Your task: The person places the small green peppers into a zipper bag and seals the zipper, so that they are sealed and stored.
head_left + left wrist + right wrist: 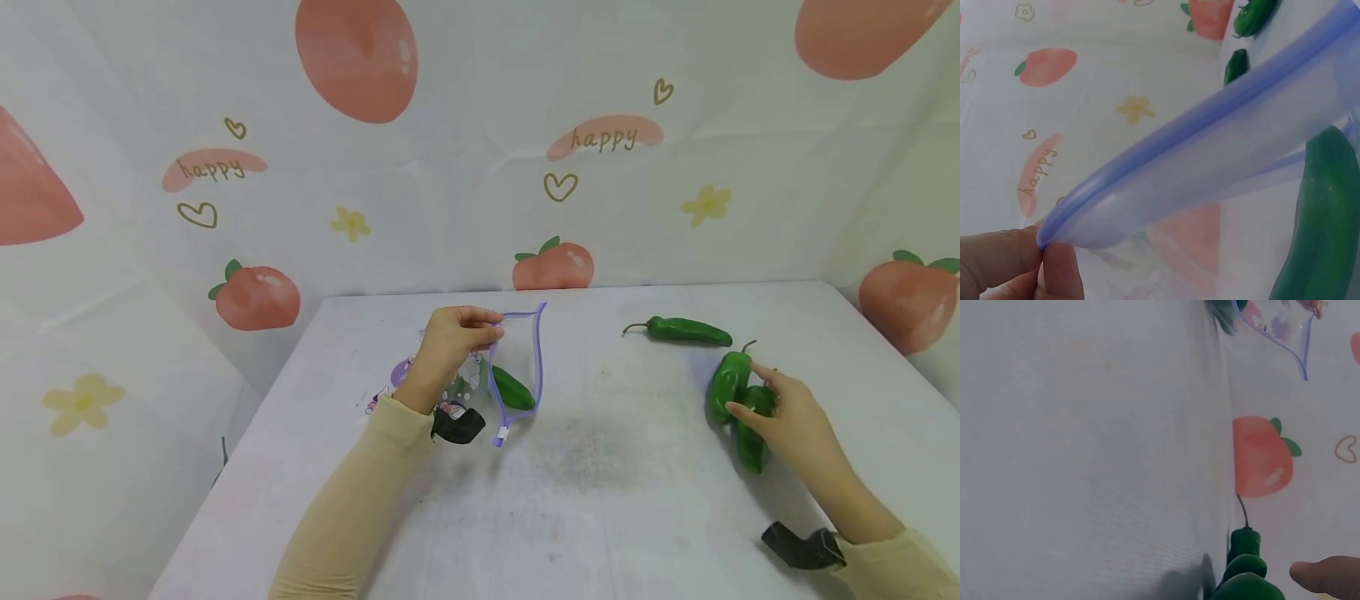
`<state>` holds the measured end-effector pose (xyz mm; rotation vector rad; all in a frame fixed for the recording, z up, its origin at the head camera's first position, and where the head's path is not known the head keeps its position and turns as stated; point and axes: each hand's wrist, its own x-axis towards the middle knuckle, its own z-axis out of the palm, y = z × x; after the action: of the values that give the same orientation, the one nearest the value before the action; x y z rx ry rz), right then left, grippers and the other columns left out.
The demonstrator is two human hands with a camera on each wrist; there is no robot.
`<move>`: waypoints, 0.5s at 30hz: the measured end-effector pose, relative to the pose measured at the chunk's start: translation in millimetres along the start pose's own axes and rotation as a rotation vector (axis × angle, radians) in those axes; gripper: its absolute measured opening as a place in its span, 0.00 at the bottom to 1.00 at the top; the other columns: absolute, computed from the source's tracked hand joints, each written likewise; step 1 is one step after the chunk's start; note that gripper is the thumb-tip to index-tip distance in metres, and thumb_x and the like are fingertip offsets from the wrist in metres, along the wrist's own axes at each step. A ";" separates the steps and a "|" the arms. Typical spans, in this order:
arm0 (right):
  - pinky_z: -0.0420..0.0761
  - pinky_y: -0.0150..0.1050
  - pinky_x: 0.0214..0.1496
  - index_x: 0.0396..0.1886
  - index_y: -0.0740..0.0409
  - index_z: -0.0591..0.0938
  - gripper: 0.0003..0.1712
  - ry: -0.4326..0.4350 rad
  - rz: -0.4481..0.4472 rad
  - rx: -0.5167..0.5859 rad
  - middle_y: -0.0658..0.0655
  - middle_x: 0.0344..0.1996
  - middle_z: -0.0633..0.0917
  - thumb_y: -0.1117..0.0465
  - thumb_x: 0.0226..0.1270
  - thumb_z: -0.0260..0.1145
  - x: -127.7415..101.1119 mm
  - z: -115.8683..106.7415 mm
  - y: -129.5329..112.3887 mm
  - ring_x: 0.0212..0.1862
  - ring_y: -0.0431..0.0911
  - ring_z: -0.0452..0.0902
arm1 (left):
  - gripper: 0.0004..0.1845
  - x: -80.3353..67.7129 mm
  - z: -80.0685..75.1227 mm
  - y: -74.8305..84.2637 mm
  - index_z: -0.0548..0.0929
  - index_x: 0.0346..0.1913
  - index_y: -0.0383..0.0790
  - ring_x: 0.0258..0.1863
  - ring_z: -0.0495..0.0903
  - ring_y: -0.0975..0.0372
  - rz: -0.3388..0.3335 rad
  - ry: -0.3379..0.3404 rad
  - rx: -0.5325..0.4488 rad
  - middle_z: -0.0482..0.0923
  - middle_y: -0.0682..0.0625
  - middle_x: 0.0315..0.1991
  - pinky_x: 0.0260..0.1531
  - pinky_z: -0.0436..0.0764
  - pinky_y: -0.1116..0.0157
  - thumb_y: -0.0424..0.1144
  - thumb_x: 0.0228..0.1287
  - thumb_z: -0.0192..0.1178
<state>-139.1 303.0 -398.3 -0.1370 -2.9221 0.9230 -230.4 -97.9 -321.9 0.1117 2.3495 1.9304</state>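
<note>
My left hand [457, 342] pinches the rim of a clear zip bag [1197, 144] with a purple edge and cartoon print. The bag's mouth gapes toward the right. Inside it lies one green pepper [513, 389], large in the left wrist view too. On the right of the table my right hand [795, 417] reaches over two green peppers lying side by side, the left pepper [726, 385] and the right pepper [754, 442]. Its thumb and fingers are spread; in the right wrist view a fingertip [1310, 575] shows apart from the peppers.
Another long green pepper [688, 331] with a curved stem lies farther back on the white table [600, 517]. A printed cloth [450, 192] hangs behind the table and along its sides. Black straps [802, 547] sit at both wrists.
</note>
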 end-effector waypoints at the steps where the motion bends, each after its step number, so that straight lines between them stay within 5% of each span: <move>1: 0.59 0.74 0.59 0.71 0.75 0.56 0.44 -0.001 0.002 0.001 0.87 0.60 0.60 0.52 0.69 0.63 -0.5 0.1 0.3 0.63 0.79 0.53 | 0.10 -0.1 -0.1 0.0 0.86 0.44 0.31 0.32 0.82 0.62 0.001 0.000 -0.001 0.81 0.46 0.33 0.41 0.84 0.66 0.29 0.58 0.67; 15: 0.56 0.75 0.60 0.70 0.80 0.51 0.49 -0.055 0.036 -0.035 0.89 0.59 0.55 0.54 0.65 0.66 -3.2 2.7 10.5 0.62 0.81 0.50 | 0.11 -2.4 -0.5 1.6 0.85 0.44 0.30 0.30 0.81 0.63 0.002 0.006 -0.010 0.82 0.47 0.32 0.37 0.84 0.69 0.28 0.58 0.67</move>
<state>-135.5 309.7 -406.7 -0.1688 -2.9965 0.8952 -228.1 -98.3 -320.1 0.1084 2.3444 1.9456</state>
